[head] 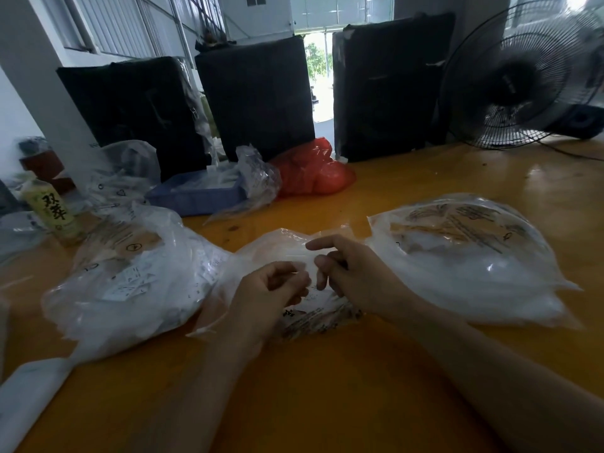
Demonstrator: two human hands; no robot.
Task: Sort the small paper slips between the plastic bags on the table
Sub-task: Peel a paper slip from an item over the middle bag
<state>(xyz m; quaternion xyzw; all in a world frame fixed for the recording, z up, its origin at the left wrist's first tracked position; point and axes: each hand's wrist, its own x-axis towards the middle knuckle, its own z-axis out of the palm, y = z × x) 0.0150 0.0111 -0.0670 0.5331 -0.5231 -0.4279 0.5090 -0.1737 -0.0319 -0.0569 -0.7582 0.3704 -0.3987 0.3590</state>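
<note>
Head cam: both hands meet at the centre of the yellow desk (376,380) over a flat clear middle bag (277,253) w/ black print at its near end. Left hand (268,292) has fingers curled, grip pinching the bag's film near its top edge. Right hand (346,273) is just beside it, index finger stretched out toward the left, other fingers curled down onto the same film; looks like its grip pinches the plastic too, but the exact contact is blurred. Can't tell if a slip sits between the fingers.

Left of the hands: a full left bag (130,282), clear plastic, stuffed w/ small white paper slips (129,284) showing through the film; it touches the middle bag. Right of the hands: a puffed-up right bag (474,259), also clear w/ printed text on top, white contents inside, lying just beside the right wrist.

Farther back on the left: a drink bottle (54,210) w/ pale label, a blue box (196,194), crumpled clear wrap (258,178) and a red bag (313,173). Behind those, three black wrapped blocks (255,96) stand upright in a row along the far desk edge. A fan (523,76) stands at the far right corner. A white roll-like thing (29,393) lies at the near left edge.
</note>
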